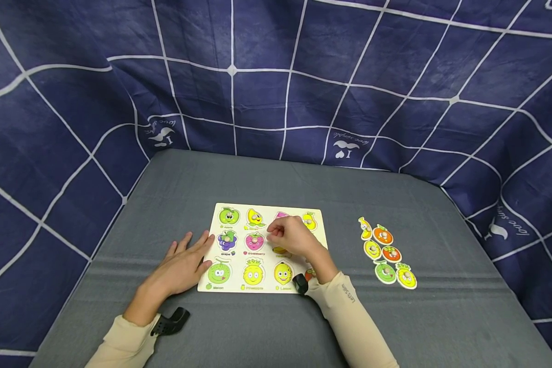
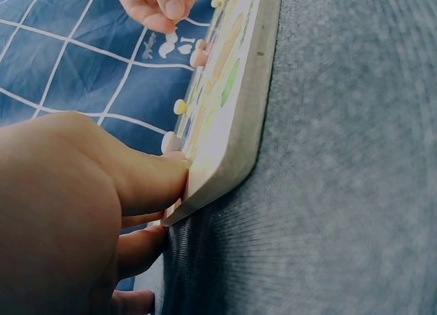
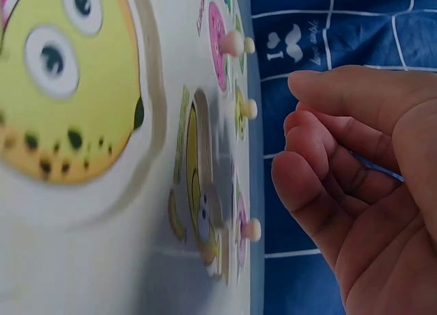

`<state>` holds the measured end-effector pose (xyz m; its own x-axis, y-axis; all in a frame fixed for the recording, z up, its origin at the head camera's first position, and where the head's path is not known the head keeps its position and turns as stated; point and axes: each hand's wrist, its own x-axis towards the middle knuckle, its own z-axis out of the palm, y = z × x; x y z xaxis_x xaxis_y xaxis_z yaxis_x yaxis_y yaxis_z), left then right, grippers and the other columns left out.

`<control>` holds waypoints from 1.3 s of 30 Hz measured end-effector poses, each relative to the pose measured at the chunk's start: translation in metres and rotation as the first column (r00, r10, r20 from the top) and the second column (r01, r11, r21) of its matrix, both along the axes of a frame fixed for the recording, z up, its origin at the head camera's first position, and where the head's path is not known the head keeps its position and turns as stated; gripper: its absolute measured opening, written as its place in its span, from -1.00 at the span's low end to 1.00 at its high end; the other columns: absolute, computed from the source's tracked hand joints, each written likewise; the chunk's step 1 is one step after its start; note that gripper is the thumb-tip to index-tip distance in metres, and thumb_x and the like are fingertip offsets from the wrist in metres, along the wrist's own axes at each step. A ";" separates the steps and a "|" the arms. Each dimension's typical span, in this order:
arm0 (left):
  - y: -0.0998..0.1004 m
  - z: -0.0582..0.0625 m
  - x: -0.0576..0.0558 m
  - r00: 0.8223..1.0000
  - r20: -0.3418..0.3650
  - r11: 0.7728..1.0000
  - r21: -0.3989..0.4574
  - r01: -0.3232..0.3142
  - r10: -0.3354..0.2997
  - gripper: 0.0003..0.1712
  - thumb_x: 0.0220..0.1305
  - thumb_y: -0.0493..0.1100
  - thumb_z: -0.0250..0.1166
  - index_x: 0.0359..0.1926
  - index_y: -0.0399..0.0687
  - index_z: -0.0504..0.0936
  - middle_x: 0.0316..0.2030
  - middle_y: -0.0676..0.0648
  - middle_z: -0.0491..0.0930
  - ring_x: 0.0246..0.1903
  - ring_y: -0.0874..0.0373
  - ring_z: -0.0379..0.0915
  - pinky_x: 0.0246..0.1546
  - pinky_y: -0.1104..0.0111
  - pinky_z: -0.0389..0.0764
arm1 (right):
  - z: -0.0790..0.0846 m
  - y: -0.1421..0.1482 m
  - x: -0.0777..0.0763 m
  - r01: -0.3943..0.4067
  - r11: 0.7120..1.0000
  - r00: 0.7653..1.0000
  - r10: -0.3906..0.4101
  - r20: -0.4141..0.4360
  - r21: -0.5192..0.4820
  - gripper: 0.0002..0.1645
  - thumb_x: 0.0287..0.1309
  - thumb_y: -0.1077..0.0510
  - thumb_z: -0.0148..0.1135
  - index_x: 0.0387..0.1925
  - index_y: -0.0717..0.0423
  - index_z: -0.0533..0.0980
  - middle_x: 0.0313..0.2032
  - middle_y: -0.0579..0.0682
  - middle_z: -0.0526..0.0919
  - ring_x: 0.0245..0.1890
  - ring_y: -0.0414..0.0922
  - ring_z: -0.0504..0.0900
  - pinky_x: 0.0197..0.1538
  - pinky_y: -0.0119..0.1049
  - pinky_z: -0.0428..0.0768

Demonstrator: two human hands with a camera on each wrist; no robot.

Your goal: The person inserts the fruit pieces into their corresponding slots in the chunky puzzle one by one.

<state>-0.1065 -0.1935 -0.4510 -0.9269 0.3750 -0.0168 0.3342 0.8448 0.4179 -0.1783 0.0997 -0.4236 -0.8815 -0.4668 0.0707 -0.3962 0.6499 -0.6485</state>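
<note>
A fruit puzzle board (image 1: 268,258) with printed fruit names lies on the grey table. My left hand (image 1: 177,268) rests on its left edge; in the left wrist view the thumb (image 2: 153,182) presses the board's corner. Over the board's right half hovers my right hand (image 1: 296,237), fingers loosely bent and nothing between them. In the right wrist view its fingertips (image 3: 295,178) are apart from the board. Below them is the banana recess (image 3: 199,192), without a knob. Knobbed pieces sit in the board, among them the strawberry (image 1: 254,242), grape (image 1: 227,240) and apple (image 1: 229,215).
Several loose knobbed fruit pieces lie in a cluster right of the board, including a banana (image 1: 365,229), a green round fruit (image 1: 385,273) and a pineapple (image 1: 406,276). A dark blue curtain (image 1: 257,102) with white lines surrounds the grey table (image 1: 239,332).
</note>
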 end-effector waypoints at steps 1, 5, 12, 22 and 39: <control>0.000 0.000 0.000 1.000 -0.001 1.000 -0.001 0.001 -0.001 -0.31 0.41 -0.12 0.19 0.46 -0.25 0.24 0.43 -0.29 0.19 0.39 -0.50 -0.09 0.24 -0.40 -0.06 | 0.000 0.002 0.000 0.004 1.000 1.000 -0.003 0.002 -0.003 -0.95 0.12 0.28 0.40 -0.36 0.21 0.67 -0.54 -0.15 0.56 -0.51 -0.28 0.49 -0.38 -0.44 0.50; 0.000 0.000 0.000 1.000 -0.006 1.000 -0.006 0.005 -0.005 -0.31 0.41 -0.12 0.19 0.46 -0.25 0.24 0.43 -0.29 0.19 0.39 -0.50 -0.08 0.23 -0.40 -0.05 | -0.002 0.009 -0.001 0.020 1.000 1.000 -0.020 0.010 -0.022 -0.96 0.11 0.28 0.39 -0.37 0.19 0.66 -0.55 -0.16 0.55 -0.50 -0.28 0.49 -0.38 -0.44 0.50; 0.000 0.001 0.001 1.000 -0.007 1.000 -0.005 0.004 -0.004 -0.32 0.42 -0.12 0.19 0.46 -0.25 0.25 0.43 -0.29 0.19 0.38 -0.50 -0.08 0.23 -0.41 -0.04 | -0.004 0.021 -0.001 0.050 0.998 0.999 -0.050 0.002 -0.037 -0.97 0.10 0.28 0.39 -0.38 0.18 0.66 -0.54 -0.16 0.57 -0.50 -0.27 0.50 -0.37 -0.43 0.50; -0.002 -0.001 0.001 1.000 -0.012 1.000 0.013 0.008 -0.008 -0.32 0.42 -0.11 0.18 0.46 -0.25 0.25 0.43 -0.30 0.20 0.38 -0.51 -0.07 0.22 -0.41 -0.05 | -0.004 0.040 -0.002 0.092 0.993 0.995 -0.094 -0.019 -0.068 -0.97 0.09 0.28 0.39 -0.39 0.19 0.68 -0.54 -0.13 0.60 -0.50 -0.26 0.52 -0.38 -0.40 0.52; 0.000 -0.002 0.001 1.000 -0.017 1.000 0.017 0.000 0.000 -0.32 0.42 -0.11 0.18 0.46 -0.26 0.25 0.42 -0.30 0.20 0.38 -0.51 -0.08 0.24 -0.40 -0.07 | -0.012 0.078 -0.005 0.202 0.977 0.976 -0.207 -0.064 -0.068 -0.92 0.06 0.25 0.43 -0.38 0.20 0.70 -0.56 -0.14 0.61 -0.54 -0.24 0.53 -0.43 -0.40 0.51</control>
<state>-0.1056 -0.1937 -0.4525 -0.9271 0.3749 0.0052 0.3411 0.8375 0.4268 -0.1831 0.1780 -0.4357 -0.9497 -0.2702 0.1586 -0.3050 0.6819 -0.6648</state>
